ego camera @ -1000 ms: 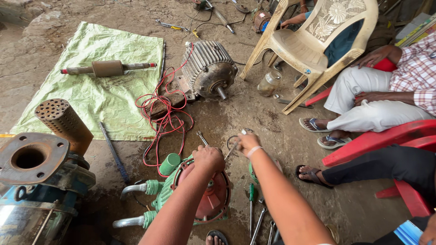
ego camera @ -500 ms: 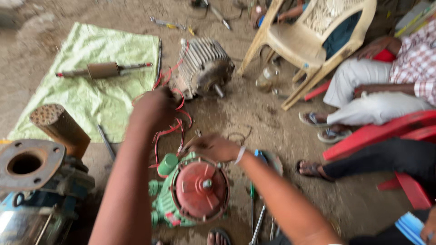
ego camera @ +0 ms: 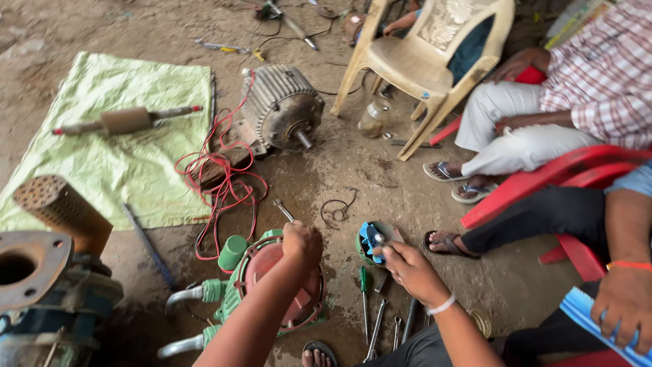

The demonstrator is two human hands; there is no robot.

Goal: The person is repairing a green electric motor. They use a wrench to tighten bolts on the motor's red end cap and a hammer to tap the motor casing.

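Left hand (ego camera: 301,242) has been drawn back onto the red pump cover (ego camera: 275,285), gripping its rim; right hand (ego camera: 407,268) is closed on the blue fan (ego camera: 371,239). Cover is best steadied squarely.

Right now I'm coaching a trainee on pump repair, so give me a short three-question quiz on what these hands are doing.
1. True or false: the left hand rests on the red end cover of the green pump.
2. What does the right hand touch? A) grey finned motor B) blue fan C) glass jar
3. Fill in: the red wires lie partly on the green ____.

Key: 1 true; 2 B, the blue fan; 3 sheet.
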